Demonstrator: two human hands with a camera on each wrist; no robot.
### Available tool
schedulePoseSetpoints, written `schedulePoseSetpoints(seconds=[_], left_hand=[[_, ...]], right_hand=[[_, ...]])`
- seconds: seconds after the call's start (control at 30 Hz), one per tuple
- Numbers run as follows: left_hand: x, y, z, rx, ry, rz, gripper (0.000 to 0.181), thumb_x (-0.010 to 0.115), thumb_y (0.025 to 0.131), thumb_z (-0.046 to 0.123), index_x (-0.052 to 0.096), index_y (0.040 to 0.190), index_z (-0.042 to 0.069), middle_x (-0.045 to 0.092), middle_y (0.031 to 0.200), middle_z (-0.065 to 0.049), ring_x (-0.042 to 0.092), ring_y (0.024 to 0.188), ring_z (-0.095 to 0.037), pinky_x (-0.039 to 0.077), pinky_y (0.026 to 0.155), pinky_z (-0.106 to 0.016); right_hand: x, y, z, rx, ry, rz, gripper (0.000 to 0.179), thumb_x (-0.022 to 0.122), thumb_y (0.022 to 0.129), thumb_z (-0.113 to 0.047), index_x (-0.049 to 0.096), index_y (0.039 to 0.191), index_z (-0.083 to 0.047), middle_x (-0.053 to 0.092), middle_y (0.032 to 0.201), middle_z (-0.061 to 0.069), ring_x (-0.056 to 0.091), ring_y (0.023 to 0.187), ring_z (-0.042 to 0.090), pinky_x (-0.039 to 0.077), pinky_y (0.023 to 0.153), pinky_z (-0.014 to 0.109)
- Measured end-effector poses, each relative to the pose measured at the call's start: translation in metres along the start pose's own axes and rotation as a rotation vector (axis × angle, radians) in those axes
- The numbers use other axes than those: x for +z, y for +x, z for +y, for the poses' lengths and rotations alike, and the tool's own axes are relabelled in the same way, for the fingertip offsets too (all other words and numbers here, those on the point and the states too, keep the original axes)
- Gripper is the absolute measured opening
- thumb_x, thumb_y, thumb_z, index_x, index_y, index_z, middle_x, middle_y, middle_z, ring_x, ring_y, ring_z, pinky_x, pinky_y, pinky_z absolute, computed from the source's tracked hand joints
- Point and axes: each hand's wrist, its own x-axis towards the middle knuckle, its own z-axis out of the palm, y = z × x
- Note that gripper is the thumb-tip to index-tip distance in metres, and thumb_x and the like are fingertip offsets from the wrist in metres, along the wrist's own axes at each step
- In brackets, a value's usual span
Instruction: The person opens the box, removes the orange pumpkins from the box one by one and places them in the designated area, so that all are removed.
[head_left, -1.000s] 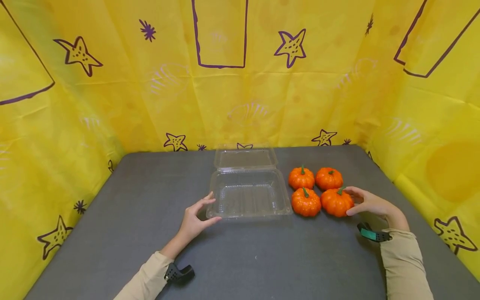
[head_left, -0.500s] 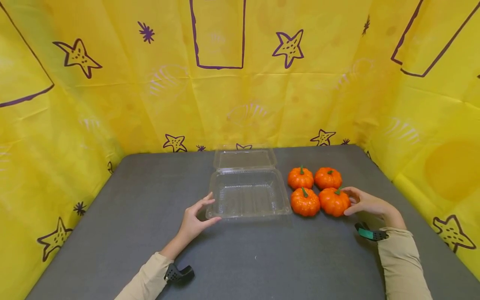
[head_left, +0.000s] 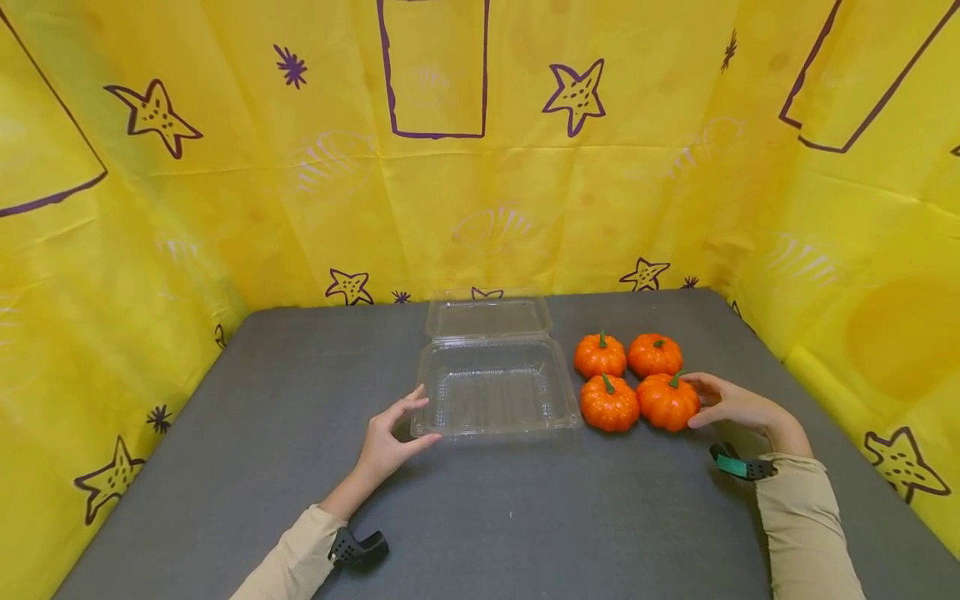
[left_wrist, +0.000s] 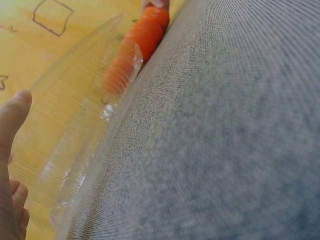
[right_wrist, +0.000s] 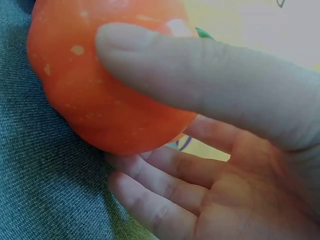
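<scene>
In the head view, a clear plastic clamshell container (head_left: 491, 427) lies with its lid (head_left: 487, 317) folded back toward the yellow cloth. My left hand (head_left: 393, 433) holds its near left corner, thumb at the front rim and fingers along the left side. To its right, several small orange pumpkins with green stems sit in a two-by-two cluster. My right hand (head_left: 738, 410) grips the near right pumpkin (head_left: 666, 403) from its right side. In the right wrist view, the thumb (right_wrist: 145, 55) presses on that pumpkin's orange skin, with the other fingers curled behind and below it.
Beside the held pumpkin sits the near left pumpkin (head_left: 609, 405). Behind them are the far left pumpkin (head_left: 599, 358) and the far right pumpkin (head_left: 655, 357). A dark grey cloth (head_left: 510, 533) covers the table, and yellow printed fabric (head_left: 450, 183) encloses the back and sides.
My right hand and the pumpkin it grips have shifted slightly left, against the neighbouring pumpkin. The left hand and container stay put; the head view has turned a little.
</scene>
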Motion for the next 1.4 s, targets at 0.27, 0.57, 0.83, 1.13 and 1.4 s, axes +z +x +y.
schedulePoseSetpoints(seconds=[0.27, 0.57, 0.83, 1.13, 1.4], left_hand=[[-0.0006, -0.0003, -0.0005, 0.002, -0.004, -0.001, 0.048, 0.079, 0.055, -0.009, 0.060, 0.099, -0.008, 0.051, 0.114, -0.032, 0.049, 0.102, -0.045, 0.035, 0.089, -0.016], [0.0000, 0.0017, -0.0004, 0.020, 0.001, 0.006, 0.048, 0.079, 0.054, -0.009, 0.060, 0.098, -0.008, 0.051, 0.113, -0.032, 0.050, 0.101, -0.045, 0.035, 0.088, -0.015], [-0.0006, 0.0008, -0.0003, 0.013, 0.000, 0.004, 0.048, 0.079, 0.055, -0.008, 0.060, 0.099, -0.008, 0.051, 0.113, -0.031, 0.050, 0.101, -0.045, 0.035, 0.089, -0.015], [-0.0006, -0.0010, 0.0015, -0.010, 0.012, 0.002, 0.048, 0.080, 0.055, -0.007, 0.060, 0.099, -0.007, 0.052, 0.114, -0.030, 0.051, 0.102, -0.043, 0.036, 0.088, -0.017], [-0.0008, 0.0004, 0.0012, -0.004, 0.009, 0.000, 0.047, 0.080, 0.056, -0.007, 0.060, 0.099, -0.006, 0.052, 0.113, -0.030, 0.051, 0.102, -0.043, 0.037, 0.087, -0.017]], right_hand=[[-0.0003, 0.0004, -0.0002, 0.007, -0.022, 0.000, 0.074, 0.069, 0.076, -0.006, 0.022, 0.128, 0.016, 0.029, 0.126, 0.038, 0.036, 0.111, 0.049, 0.042, 0.082, 0.028], [-0.0002, -0.0012, -0.0017, 0.039, -0.075, 0.025, 0.077, 0.068, 0.077, -0.011, 0.019, 0.129, 0.017, 0.025, 0.129, 0.037, 0.031, 0.113, 0.052, 0.032, 0.090, 0.055], [0.0009, -0.0001, -0.0014, 0.046, -0.091, 0.041, 0.075, 0.067, 0.078, -0.013, 0.021, 0.129, 0.017, 0.026, 0.129, 0.036, 0.031, 0.113, 0.051, 0.030, 0.091, 0.056], [0.0023, -0.0001, -0.0041, 0.031, -0.087, 0.044, 0.075, 0.067, 0.078, -0.012, 0.021, 0.128, 0.018, 0.027, 0.128, 0.038, 0.032, 0.112, 0.052, 0.030, 0.090, 0.056], [0.0007, -0.0021, -0.0050, 0.020, -0.101, 0.063, 0.070, 0.066, 0.079, -0.011, 0.025, 0.128, 0.016, 0.030, 0.127, 0.036, 0.037, 0.109, 0.048, 0.039, 0.086, 0.041]])
